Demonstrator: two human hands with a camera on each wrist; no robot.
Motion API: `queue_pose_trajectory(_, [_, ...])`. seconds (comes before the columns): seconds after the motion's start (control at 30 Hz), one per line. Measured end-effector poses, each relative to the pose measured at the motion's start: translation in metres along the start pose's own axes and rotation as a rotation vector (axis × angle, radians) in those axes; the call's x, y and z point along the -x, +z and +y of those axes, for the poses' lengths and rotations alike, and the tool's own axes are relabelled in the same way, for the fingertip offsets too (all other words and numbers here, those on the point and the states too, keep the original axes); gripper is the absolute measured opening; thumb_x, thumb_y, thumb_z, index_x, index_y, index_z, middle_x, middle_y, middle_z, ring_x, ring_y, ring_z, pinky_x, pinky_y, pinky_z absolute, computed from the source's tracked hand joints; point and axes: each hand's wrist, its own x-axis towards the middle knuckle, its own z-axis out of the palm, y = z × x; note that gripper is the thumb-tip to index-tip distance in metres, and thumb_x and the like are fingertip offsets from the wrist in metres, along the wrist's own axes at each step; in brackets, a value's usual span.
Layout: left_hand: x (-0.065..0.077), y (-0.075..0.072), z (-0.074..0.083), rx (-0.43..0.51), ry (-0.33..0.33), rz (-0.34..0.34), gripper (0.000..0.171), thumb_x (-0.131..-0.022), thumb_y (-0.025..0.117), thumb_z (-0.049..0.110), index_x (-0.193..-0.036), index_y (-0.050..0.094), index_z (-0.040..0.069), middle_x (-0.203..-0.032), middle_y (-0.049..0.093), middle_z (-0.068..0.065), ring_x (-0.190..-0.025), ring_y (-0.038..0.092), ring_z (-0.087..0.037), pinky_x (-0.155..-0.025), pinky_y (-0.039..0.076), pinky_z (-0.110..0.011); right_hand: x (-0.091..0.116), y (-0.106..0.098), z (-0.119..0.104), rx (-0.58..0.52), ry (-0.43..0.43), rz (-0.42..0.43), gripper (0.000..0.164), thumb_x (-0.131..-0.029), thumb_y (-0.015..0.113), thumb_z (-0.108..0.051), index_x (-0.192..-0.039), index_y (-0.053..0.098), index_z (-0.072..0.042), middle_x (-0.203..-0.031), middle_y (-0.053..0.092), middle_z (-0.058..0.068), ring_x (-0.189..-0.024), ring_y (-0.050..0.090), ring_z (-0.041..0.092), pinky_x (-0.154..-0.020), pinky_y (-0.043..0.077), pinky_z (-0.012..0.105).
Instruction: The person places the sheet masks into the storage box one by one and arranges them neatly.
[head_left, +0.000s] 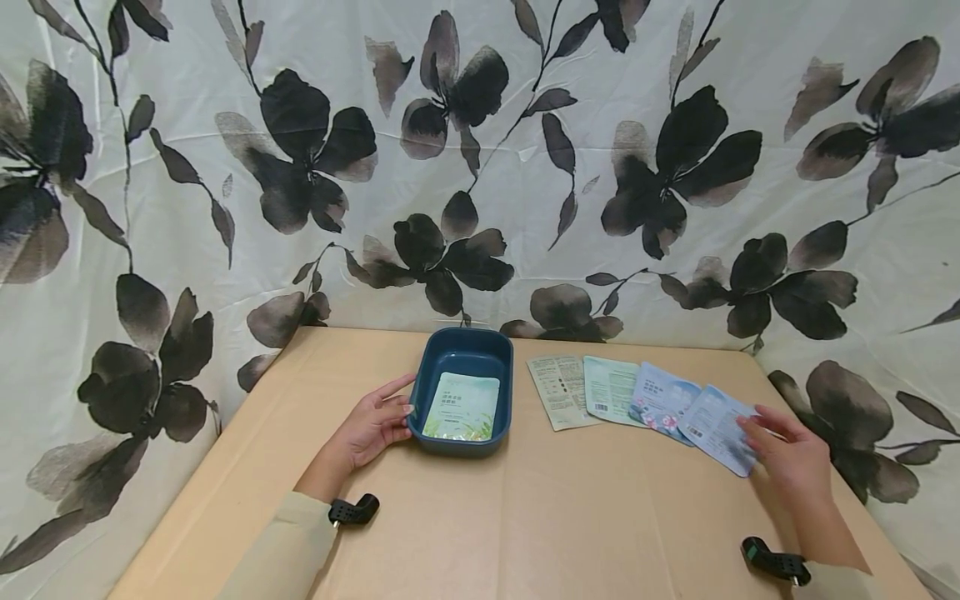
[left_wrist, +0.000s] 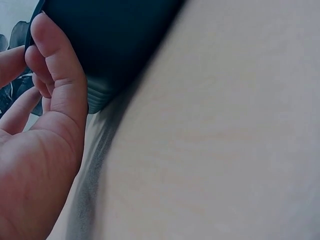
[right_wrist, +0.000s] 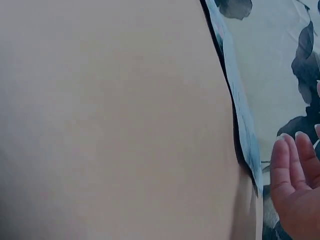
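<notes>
A dark blue plastic bin [head_left: 461, 450] stands upright at the middle of the table. Inside it lies a pale green sheet mask packet [head_left: 461, 406] with a leafy print. My left hand [head_left: 375, 429] pinches the bin's left rim between thumb and fingers; the left wrist view shows the thumb against the bin wall [left_wrist: 115, 45]. To the right, my right hand [head_left: 795, 454] is at the rightmost light blue packet [head_left: 720, 429], its fingers loosely extended over that packet's right edge. In the right wrist view this packet [right_wrist: 242, 110] appears edge-on beside the relaxed fingers.
Right of the bin, more flat packets lie fanned in a row: a beige one [head_left: 562, 392], a mint green one [head_left: 615, 387] and a blue flowered one [head_left: 663, 400]. A floral curtain [head_left: 540, 167] hangs behind the tan table [head_left: 570, 525].
</notes>
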Motion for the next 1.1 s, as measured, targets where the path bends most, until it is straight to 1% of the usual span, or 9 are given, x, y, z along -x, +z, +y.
queue_pose_trajectory(0.07, [0.0,0.001,0.0,0.002,0.001,0.002,0.068,-0.101,0.057,0.0,-0.162,0.031,0.016,-0.115,0.068,-0.006,-0.076,0.066,-0.012,-0.07,0.06,-0.027,-0.003,-0.003,0.0,0.018,0.003,0.003,0.068,-0.088,0.078,-0.044,-0.146,0.057,-0.014,-0.089,0.062,-0.029,-0.078,0.066,-0.006,-0.067,0.056,0.012])
queue_pose_trajectory(0.3, [-0.002,0.0,-0.001,0.016,0.016,-0.033,0.069,-0.102,0.055,-0.002,-0.163,0.026,0.014,-0.108,0.067,-0.001,-0.075,0.066,-0.011,-0.069,0.06,-0.026,-0.016,-0.014,0.002,-0.039,0.081,0.023,0.067,-0.086,0.081,-0.04,-0.144,0.058,-0.015,-0.086,0.063,-0.029,-0.073,0.067,0.0,-0.063,0.057,0.016])
queue_pose_trajectory(0.57, [-0.002,0.0,0.0,0.015,0.026,-0.051,0.07,-0.102,0.055,-0.001,-0.163,0.025,0.012,-0.108,0.067,-0.001,-0.076,0.066,-0.011,-0.07,0.06,-0.026,-0.035,-0.022,0.009,0.072,0.127,0.041,0.076,-0.087,0.078,-0.047,-0.15,0.052,-0.014,-0.081,0.055,-0.033,-0.07,0.063,0.002,-0.062,0.056,0.016])
queue_pose_trajectory(0.63, [-0.003,0.001,0.0,0.014,0.025,-0.053,0.07,-0.102,0.056,-0.001,-0.163,0.025,0.013,-0.109,0.068,-0.002,-0.077,0.067,-0.011,-0.07,0.06,-0.026,-0.039,-0.024,0.01,0.126,0.118,0.043,0.079,-0.089,0.076,-0.049,-0.153,0.049,-0.011,-0.086,0.056,-0.027,-0.07,0.063,0.001,-0.062,0.055,0.015])
queue_pose_trajectory(0.73, [-0.002,0.001,0.0,0.013,0.022,-0.047,0.07,-0.102,0.056,0.0,-0.163,0.026,0.013,-0.109,0.068,-0.002,-0.077,0.067,-0.012,-0.071,0.06,-0.027,-0.045,-0.024,0.012,0.221,0.09,0.045,0.083,-0.091,0.072,-0.053,-0.154,0.045,-0.007,-0.11,0.063,-0.003,-0.069,0.061,-0.002,-0.061,0.053,0.013])
queue_pose_trajectory(0.83, [-0.002,0.0,0.0,0.018,0.018,-0.043,0.069,-0.102,0.055,0.0,-0.163,0.026,0.014,-0.109,0.068,-0.002,-0.077,0.067,-0.012,-0.07,0.06,-0.026,-0.05,-0.023,0.013,0.261,0.086,0.043,0.083,-0.092,0.071,-0.053,-0.155,0.043,-0.006,-0.133,0.055,0.017,-0.072,0.059,-0.003,-0.06,0.052,0.012])
queue_pose_trajectory(0.9, [-0.002,0.0,-0.001,0.019,0.019,-0.043,0.069,-0.102,0.055,-0.001,-0.163,0.026,0.014,-0.109,0.068,-0.002,-0.076,0.067,-0.012,-0.07,0.06,-0.026,-0.055,-0.024,0.014,0.291,0.094,0.029,0.083,-0.092,0.069,-0.054,-0.155,0.042,-0.006,-0.145,0.05,0.022,-0.081,0.063,0.006,-0.059,0.049,0.013])
queue_pose_trajectory(1.0, [-0.002,-0.001,-0.002,0.021,0.022,-0.045,0.069,-0.102,0.054,-0.001,-0.163,0.026,0.013,-0.109,0.069,-0.002,-0.077,0.068,-0.012,-0.07,0.06,-0.026,-0.061,-0.025,0.014,0.357,0.086,-0.024,0.084,-0.093,0.067,-0.056,-0.156,0.04,-0.006,-0.155,0.043,0.026,-0.104,0.064,0.025,-0.06,0.046,0.014])
queue_pose_trajectory(1.1, [-0.002,-0.001,-0.003,0.024,0.023,-0.036,0.068,-0.102,0.054,-0.002,-0.163,0.027,0.013,-0.109,0.069,-0.003,-0.076,0.068,-0.012,-0.07,0.06,-0.026,-0.064,-0.026,0.014,0.398,0.048,-0.082,0.087,-0.094,0.067,-0.056,-0.156,0.039,-0.001,-0.156,0.039,0.031,-0.123,0.054,0.042,-0.061,0.045,0.015])
